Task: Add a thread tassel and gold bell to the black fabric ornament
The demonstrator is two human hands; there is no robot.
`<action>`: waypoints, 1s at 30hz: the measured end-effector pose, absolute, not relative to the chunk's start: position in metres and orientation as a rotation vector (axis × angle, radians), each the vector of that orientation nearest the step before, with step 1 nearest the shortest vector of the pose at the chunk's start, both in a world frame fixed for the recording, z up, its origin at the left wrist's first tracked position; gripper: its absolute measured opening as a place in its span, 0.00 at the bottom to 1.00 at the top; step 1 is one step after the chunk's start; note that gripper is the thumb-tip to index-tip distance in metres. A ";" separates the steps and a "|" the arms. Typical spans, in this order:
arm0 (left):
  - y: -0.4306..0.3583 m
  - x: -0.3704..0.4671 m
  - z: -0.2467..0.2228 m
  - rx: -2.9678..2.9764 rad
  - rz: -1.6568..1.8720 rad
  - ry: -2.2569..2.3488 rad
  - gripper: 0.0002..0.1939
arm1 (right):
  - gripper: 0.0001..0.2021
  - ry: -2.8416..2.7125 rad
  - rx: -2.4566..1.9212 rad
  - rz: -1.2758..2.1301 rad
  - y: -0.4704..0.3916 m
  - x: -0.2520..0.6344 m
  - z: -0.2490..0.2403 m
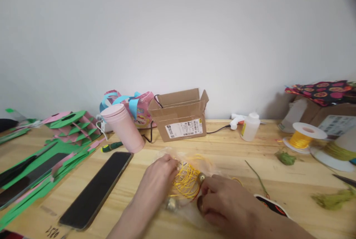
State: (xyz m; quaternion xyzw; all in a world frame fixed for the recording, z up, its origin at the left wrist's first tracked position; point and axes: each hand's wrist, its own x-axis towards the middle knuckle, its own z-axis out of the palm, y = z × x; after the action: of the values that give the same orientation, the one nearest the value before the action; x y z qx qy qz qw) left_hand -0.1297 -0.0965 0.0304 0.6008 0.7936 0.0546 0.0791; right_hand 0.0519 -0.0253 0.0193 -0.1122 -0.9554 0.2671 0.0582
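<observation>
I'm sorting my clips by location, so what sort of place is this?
Probably a craft workspace: a wooden table with a spool of yellow cord, a loose yellow tangle, and green and pink strips toward the left.

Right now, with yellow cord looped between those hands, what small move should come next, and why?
Perhaps the right hand should draw the upper gold-coloured ball gently aside: it sits at the right edge of the tangled yellow cord, opposite the left hand.

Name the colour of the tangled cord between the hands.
Yellow cord, seen best in the head view.
</observation>
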 end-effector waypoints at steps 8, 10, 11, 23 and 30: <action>-0.090 -0.138 0.020 1.906 0.210 2.323 0.07 | 0.08 -2.902 -0.357 0.798 -0.024 0.053 0.020; -0.091 -0.138 0.020 1.909 0.217 2.328 0.06 | 0.08 -2.915 -0.381 0.754 -0.022 0.054 0.020; -0.092 -0.137 0.020 1.907 0.220 2.332 0.06 | 0.07 -2.923 -0.402 0.728 -0.020 0.055 0.019; -0.119 -0.124 0.033 1.884 0.341 2.256 0.06 | 0.07 -2.866 -0.655 0.662 -0.010 0.069 0.019; -0.138 -0.121 0.046 1.828 0.319 2.242 0.06 | 0.23 -2.765 -0.617 0.613 -0.015 0.067 0.010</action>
State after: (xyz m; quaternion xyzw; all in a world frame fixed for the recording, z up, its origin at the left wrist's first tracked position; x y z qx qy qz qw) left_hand -0.1211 -0.1380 0.0459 0.6238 0.7653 0.1090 0.1154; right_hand 0.0675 -0.0146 0.0104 -0.2112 -0.9470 0.2097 0.1211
